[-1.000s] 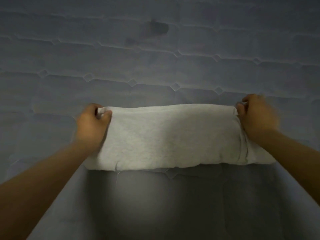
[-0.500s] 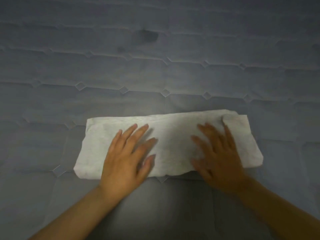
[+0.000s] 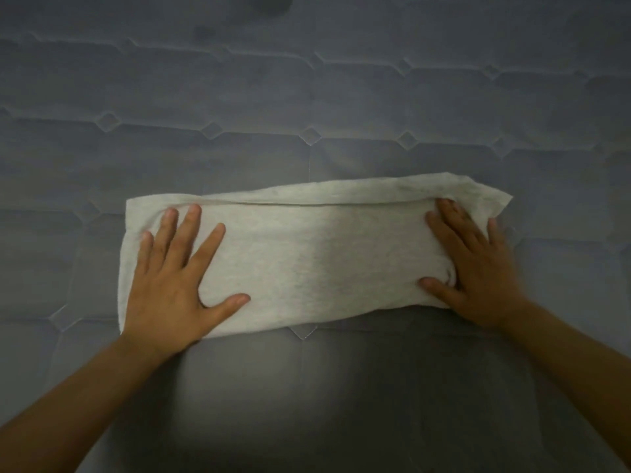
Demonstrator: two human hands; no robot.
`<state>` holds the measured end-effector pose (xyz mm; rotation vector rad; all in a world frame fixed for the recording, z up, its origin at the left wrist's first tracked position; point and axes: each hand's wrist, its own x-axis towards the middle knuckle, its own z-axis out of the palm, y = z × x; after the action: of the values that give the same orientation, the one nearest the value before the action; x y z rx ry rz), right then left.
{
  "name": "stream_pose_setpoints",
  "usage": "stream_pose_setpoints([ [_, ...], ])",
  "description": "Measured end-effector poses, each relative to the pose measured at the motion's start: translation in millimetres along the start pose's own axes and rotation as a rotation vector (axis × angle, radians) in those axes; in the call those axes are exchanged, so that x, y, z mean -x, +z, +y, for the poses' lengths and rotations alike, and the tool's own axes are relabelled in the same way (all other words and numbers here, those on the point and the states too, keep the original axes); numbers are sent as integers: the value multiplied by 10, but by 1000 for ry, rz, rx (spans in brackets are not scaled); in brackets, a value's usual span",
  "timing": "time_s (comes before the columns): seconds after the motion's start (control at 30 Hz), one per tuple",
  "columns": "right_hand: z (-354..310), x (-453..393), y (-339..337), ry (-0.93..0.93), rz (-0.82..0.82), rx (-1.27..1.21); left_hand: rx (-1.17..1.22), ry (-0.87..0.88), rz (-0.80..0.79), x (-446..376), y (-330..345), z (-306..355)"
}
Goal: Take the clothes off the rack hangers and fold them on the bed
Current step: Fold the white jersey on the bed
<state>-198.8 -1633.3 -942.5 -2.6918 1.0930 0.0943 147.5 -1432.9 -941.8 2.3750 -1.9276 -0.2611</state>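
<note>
1. Your hands have slid apart since half a second ago: then they lay near the middle of the folded garment, now each one sits at an end of it.
2. Your folded garment (image 3: pixel 307 254), pale grey, lies as a long strip across the bed (image 3: pixel 307 80), nearer the bed's near edge than its far one, long side running left to right.
3. A lower layer of the cloth shows along the strip's far edge and sticks out as a point at the far right corner.
4. Your left hand (image 3: pixel 174 278) lies flat on the left end, fingers spread and straight, thumb out toward the middle; it grasps nothing.
5. Your right hand (image 3: pixel 478 268) presses flat on the right end, fingers straight and pointing to the far side, thumb on the cloth; it too is released, though slightly blurred.
6. Both forearms reach in from the near corners of the view.
7. Beneath the cloth, the bed's grey-blue quilted cover shows stitched lines with small diamond tufts.
</note>
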Motion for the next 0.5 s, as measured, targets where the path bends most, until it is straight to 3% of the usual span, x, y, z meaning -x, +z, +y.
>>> stream_pose_setpoints([
  [0.27, 208, 104, -56, 163, 177, -105, -17, -62, -99, -15, -96, -197],
  [0.4, 191, 181, -199, 550, 432, -351, 66, -176, -11, -16, -231, -104],
  [0.5, 88, 315, -255, 694, 417, -555, 124, -106, 90, -55, -416, 155],
])
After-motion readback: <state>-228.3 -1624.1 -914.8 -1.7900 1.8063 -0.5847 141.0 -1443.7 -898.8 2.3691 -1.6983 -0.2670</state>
